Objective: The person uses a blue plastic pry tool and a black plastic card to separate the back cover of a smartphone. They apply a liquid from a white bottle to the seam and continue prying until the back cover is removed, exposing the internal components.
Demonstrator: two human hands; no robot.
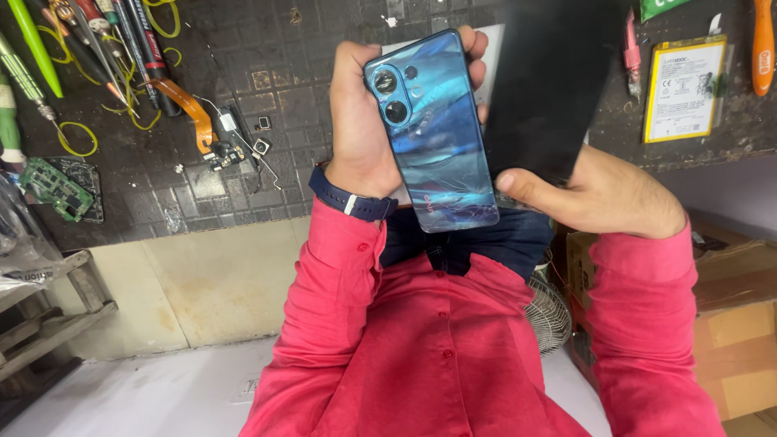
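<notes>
The left hand's (364, 121) grip is clenched round a blue phone (433, 133), fingers curling over its far edge and the palm against its left side. The phone stands back side up, showing two round lenses near its far end and fine cracks running over the glossy back towards its near end. A navy wrist band (350, 200) sits just below that hand. The right hand (595, 198) grasps a flat black panel (544, 81) at its near end, thumb lying across the lower edge; the panel rises to the right of the phone, just beside it and partly behind it. Whether panel and phone touch, I cannot tell.

Nearest of all is the person's red shirt (421, 348), both sleeves reaching up to the hands, with dark trousers (465, 243) showing right under the phone. To the right, low down, stand a wire fan guard (552, 314) and a cardboard box (732, 324).

Farther off lies the dark worktop (243, 174). On its left rest a green circuit board (53, 190), an orange flex cable (188, 113), yellow rubber bands (77, 139) and a bundle of screwdrivers (105, 40). On its right, well apart from the hands, lie a yellow-edged battery (685, 89) and an orange tool handle (762, 44).
</notes>
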